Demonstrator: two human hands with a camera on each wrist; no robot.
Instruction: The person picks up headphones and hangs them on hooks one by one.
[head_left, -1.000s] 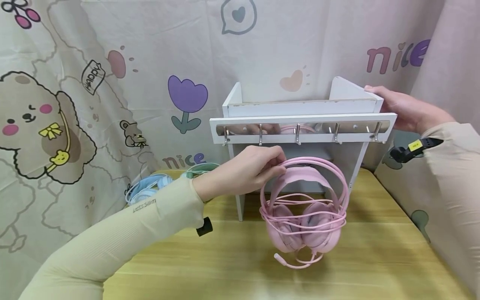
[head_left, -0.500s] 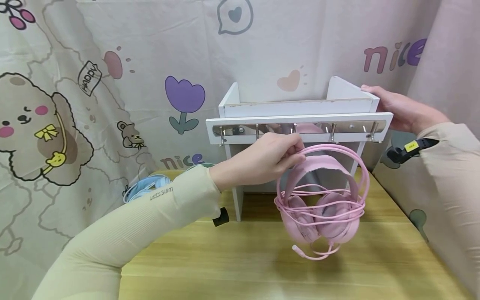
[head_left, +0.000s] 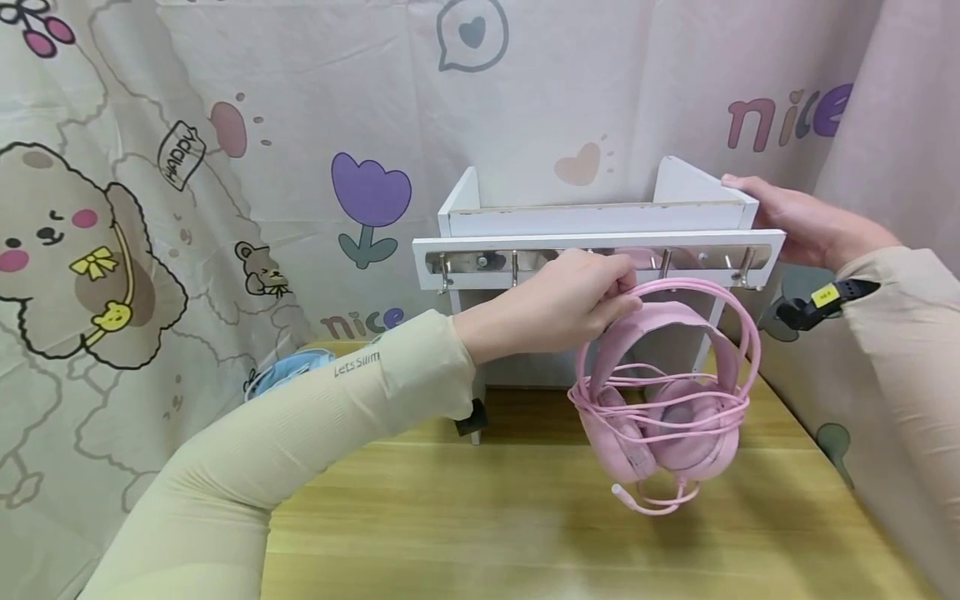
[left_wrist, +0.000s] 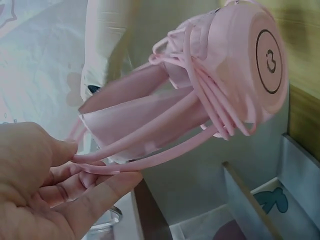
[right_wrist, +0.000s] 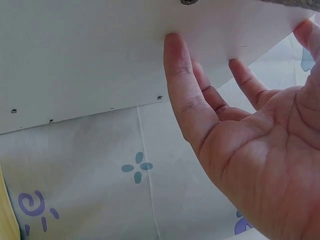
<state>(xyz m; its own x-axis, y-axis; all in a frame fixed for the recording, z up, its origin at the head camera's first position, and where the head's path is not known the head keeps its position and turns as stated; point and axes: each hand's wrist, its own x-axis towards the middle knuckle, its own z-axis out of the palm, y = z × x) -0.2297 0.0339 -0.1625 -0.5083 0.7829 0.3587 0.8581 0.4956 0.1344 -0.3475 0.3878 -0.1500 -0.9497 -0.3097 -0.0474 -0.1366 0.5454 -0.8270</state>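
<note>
Pink headphones [head_left: 693, 450] hang in front of the white rack [head_left: 592, 221], tilted a little, with their cable wound round the ear cups and a small microphone boom at the bottom. My left hand [head_left: 558, 300] pinches the top of their headband between thumb and fingers, just below the hook rail [head_left: 765, 243]. Seen from the left wrist, one ear cup [left_wrist: 250, 60] bears a dark ring mark. My right hand [head_left: 817, 218] is at the rack's right side; in the right wrist view its fingertips [right_wrist: 175, 47] press against the white panel [right_wrist: 85, 60].
Metal hooks [head_left: 666, 263] line the rail, some hidden behind my left hand. Light blue headphones [head_left: 288, 369] lie at the back left of the wooden table [head_left: 450, 517], partly covered by my left sleeve. A patterned curtain [head_left: 300, 100] closes off the back and sides.
My left hand has carried the pink headphones to the right and slightly up, toward the right part of the hook rail. My right hand stays at the rack's side.
</note>
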